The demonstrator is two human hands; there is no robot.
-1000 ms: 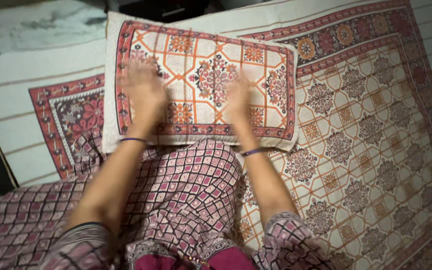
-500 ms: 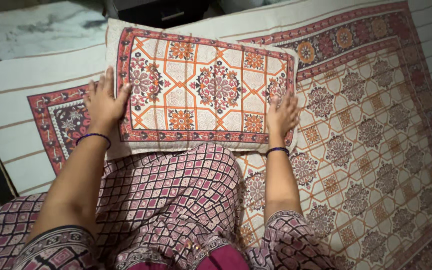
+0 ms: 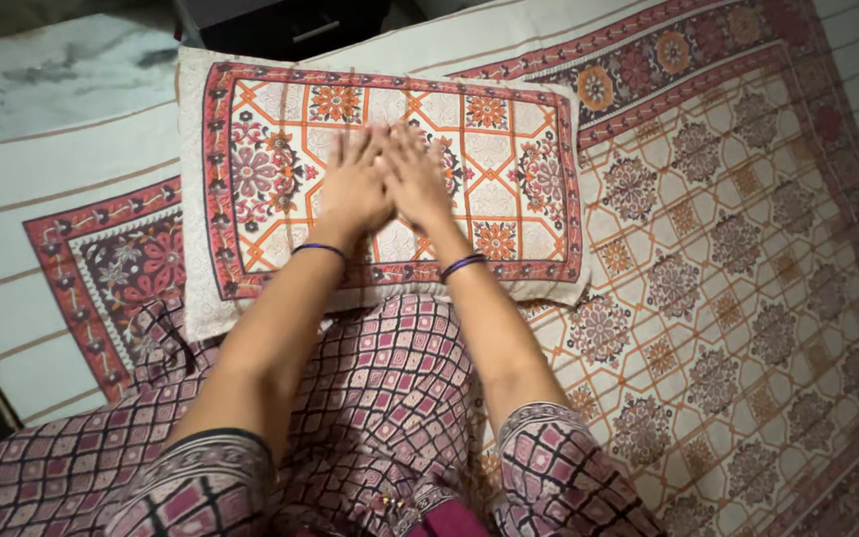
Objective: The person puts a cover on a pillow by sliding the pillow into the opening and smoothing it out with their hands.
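Both hands, left hand (image 3: pixel 353 189) and right hand (image 3: pixel 416 179), lie flat and open mid-pillow (image 3: pixel 251 169), holding nothing; looks soft and light, best grabbed at the side edges.

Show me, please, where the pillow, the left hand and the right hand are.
pillow (image 3: pixel 509 149), head view, patterned top face.
left hand (image 3: pixel 352 189), head view, back of the hand.
right hand (image 3: pixel 416 181), head view, back of the hand.

pillow (image 3: pixel 509 149): printed cloth, matt | bedsheet (image 3: pixel 748 259): matt woven cloth | wristbands (image 3: pixel 461 264): glossy
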